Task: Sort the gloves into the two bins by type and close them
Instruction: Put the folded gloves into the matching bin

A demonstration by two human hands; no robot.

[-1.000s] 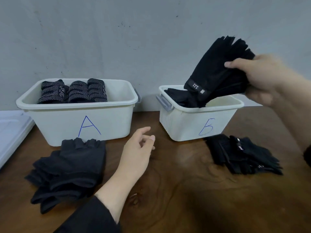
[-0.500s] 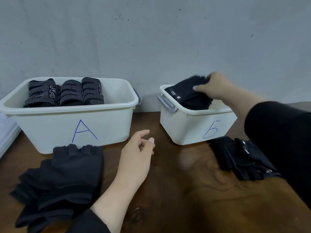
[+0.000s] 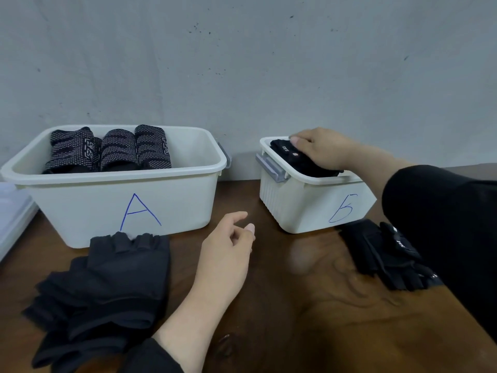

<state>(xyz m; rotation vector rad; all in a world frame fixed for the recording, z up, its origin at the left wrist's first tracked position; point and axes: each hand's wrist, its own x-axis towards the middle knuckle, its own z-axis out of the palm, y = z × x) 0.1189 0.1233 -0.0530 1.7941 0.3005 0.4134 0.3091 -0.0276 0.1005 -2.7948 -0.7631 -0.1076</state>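
The large white bin marked A (image 3: 172,205) holds three rolled black gloves with white dots (image 3: 107,149). Black gloves with small labels (image 3: 295,160) lie in the small white bin marked Б (image 3: 304,205). My right hand (image 3: 325,150) lies on top of them inside that bin, fingers stretched over the cloth. Loosely curled and holding nothing, my left hand (image 3: 226,254) hovers over the table between the bins. A pile of plain black fingerless gloves (image 3: 107,286) lies in front of bin A. Another pile of labelled black gloves (image 3: 384,254) sits in front of bin Б, partly behind my right sleeve.
A white lid (image 3: 13,211) lies flat at the table's left edge beside bin A. Both bins stand against the grey wall, with grey latches (image 3: 271,168) on their sides. Brown wooden table (image 3: 309,305) shows between the two piles.
My right hand has lowered the labelled gloves from above bin Б down into it and now lies on them. The left hand has barely moved.
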